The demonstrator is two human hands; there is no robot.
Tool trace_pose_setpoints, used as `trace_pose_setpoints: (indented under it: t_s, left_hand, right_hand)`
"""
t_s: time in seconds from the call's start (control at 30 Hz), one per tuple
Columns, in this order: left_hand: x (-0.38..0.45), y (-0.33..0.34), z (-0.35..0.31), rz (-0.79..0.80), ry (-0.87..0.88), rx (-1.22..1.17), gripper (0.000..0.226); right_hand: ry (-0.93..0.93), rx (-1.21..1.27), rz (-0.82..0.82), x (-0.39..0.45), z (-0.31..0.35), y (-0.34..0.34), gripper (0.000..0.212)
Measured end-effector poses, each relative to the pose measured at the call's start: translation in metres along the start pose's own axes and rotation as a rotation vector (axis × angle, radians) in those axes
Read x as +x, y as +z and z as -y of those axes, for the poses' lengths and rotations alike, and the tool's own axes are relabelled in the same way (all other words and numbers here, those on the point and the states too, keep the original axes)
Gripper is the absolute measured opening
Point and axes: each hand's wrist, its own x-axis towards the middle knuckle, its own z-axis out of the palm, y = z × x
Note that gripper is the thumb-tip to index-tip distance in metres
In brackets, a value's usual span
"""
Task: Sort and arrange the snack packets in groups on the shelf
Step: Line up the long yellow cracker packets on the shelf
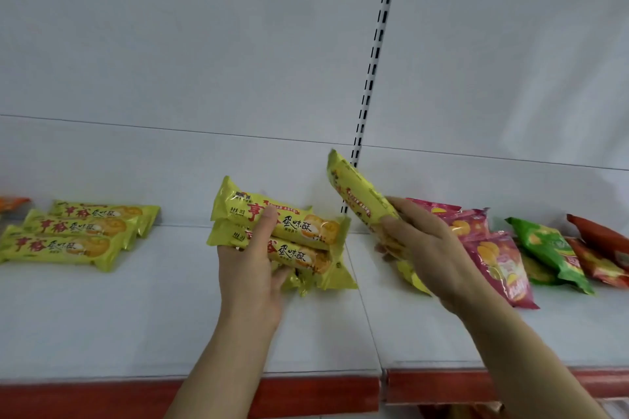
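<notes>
My left hand (253, 269) grips a stack of yellow biscuit packets (299, 235) above the middle of the white shelf (136, 316), thumb across the top one. My right hand (429, 248) holds one more yellow packet (357, 194), tilted up towards the back panel, just right of the stack. Three matching yellow packets (71, 235) lie in a row on the shelf at the left. Pink packets (493, 258) lie right behind my right hand, with a green packet (551, 248) and red packets (602, 248) further right.
An orange packet (12, 203) shows at the far left edge. A slotted upright (371, 78) splits the white back panel. The shelf's red front strip (306, 395) runs along the bottom, with a seam between two shelf boards near the middle.
</notes>
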Motion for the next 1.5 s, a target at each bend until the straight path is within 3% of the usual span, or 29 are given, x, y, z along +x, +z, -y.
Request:
trace_pose_setpoints:
  t_s: [0.13,0.33,0.43,0.5,0.57,0.73,0.97,1.13,1.3,1.5]
  left_hand:
    - [-0.016,0.002,0.001,-0.025,0.042,0.044,0.045]
    - [-0.033,-0.026,-0.010,-0.120,0.159,0.107,0.044]
    - [-0.036,-0.045,-0.024,-0.205,0.199,0.118,0.050]
    - [-0.037,-0.059,-0.036,-0.253,0.236,0.119,0.056]
    - [-0.038,-0.074,-0.052,-0.303,0.275,0.120,0.062]
    - [-0.030,-0.124,-0.091,-0.388,0.291,0.105,0.068]
    - [-0.020,-0.206,-0.168,-0.450,0.278,0.128,0.107]
    - [-0.014,-0.266,-0.221,-0.425,0.281,0.078,0.067]
    - [-0.011,-0.292,-0.245,-0.391,0.249,0.037,0.055]
    - [-0.006,-0.302,-0.257,-0.366,0.210,-0.015,0.050]
  right_hand:
    - [-0.029,0.338,0.207,-0.004,0.008,0.016,0.031]
    - [-0.250,-0.105,0.136,0.005,-0.006,0.049,0.025]
    - [-0.369,-0.141,0.200,0.003,0.004,0.075,0.024]
    - [-0.422,-0.166,0.276,0.003,0.011,0.091,0.050]
    - [-0.462,-0.226,0.319,0.003,0.019,0.109,0.060]
    - [-0.487,-0.214,0.290,-0.001,0.039,0.167,0.046]
    - [-0.520,-0.316,0.221,-0.004,0.070,0.264,0.046]
    - [-0.479,-0.476,0.191,0.008,0.075,0.337,0.048]
    - [-0.612,-0.611,0.283,0.014,0.073,0.380,0.046]
    - [-0.673,-0.852,0.355,0.036,0.051,0.382,0.052]
